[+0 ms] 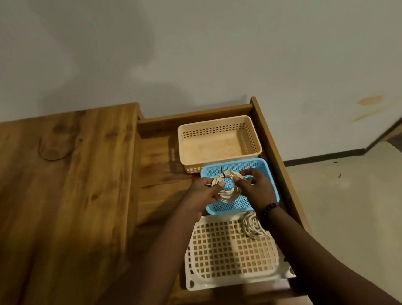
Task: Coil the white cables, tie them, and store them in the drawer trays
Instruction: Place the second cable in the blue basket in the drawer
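Here both hands, left (pixel 202 193) and right (pixel 255 188), are grasping one coil (pixel 226 186) over the blue tray (pixel 264 171), one of three trays; a second coil (pixel 251 225) is lying nearer.

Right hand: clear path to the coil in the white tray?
Probably not yet. The right hand and the left hand both hold the coil over the blue tray. The other coil lies just under the right wrist, uncovered, in the white tray.
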